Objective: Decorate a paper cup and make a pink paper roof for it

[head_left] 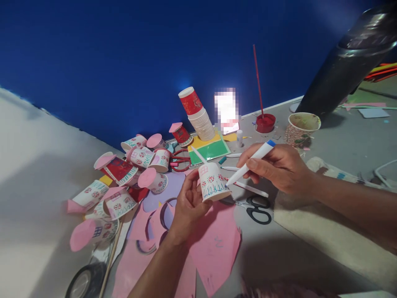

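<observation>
Now our left hand (189, 203) curls closed around the cup (212, 182); our right hand (279, 167) pinches the marker (249, 163), tip touching the cup beside our left fingertips.

Decorated paper cup (212, 182) inverted, marker (250, 163) tip touching.

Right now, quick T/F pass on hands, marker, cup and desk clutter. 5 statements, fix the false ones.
1. The left hand holds a small decorated paper cup. True.
2. The right hand holds scissors. False: it holds a white marker with a blue end; the black-handled scissors lie on the table.
3. The marker tip is at the cup's side. True.
4. The stack of paper cups stands by the blue wall. True.
5. The red paint dish has no tool in it. False: a red stick stands in it.
</observation>
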{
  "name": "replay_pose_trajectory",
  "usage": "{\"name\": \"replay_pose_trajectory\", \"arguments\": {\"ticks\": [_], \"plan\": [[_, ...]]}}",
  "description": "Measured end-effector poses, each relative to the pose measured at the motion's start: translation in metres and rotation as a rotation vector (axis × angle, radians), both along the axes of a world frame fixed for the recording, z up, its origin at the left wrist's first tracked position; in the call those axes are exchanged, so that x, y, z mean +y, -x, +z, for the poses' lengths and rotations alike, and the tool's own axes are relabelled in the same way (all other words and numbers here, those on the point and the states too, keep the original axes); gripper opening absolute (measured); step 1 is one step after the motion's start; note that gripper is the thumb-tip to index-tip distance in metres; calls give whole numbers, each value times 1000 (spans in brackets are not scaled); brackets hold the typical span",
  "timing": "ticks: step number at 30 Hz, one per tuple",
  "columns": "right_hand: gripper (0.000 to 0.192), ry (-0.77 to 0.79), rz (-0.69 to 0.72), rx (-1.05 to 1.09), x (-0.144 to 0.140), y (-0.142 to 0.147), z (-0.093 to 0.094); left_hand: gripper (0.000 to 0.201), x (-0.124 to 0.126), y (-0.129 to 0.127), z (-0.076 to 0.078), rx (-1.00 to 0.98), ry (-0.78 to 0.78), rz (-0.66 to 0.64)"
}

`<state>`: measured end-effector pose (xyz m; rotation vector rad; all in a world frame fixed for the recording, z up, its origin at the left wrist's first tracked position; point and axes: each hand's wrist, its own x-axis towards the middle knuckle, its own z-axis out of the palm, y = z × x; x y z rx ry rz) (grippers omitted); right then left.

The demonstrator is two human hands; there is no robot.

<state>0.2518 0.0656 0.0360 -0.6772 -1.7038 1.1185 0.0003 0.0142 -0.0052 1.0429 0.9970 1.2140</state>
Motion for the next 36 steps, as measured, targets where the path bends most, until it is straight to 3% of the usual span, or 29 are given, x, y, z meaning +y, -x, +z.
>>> {"name": "replay_pose_trajectory", "arguments": {"ticks": [8,12,20,28,36], "plan": [[33,-5,5,-1,0,0,2,87,4,6,-1,-45,117,-19],[39,26,-7,-47,-2,0,3,87,4,5,0,-32,131,-13],[28,39,-16,-49,-2,-1,3,86,3,3,2,-50,151,14],[33,57,-3,-29,-2,1,4,85,2,3,5,-57,168,16],[22,50,55,141,2,2,-2,85,-2,3,4,-255,265,-3]]}}
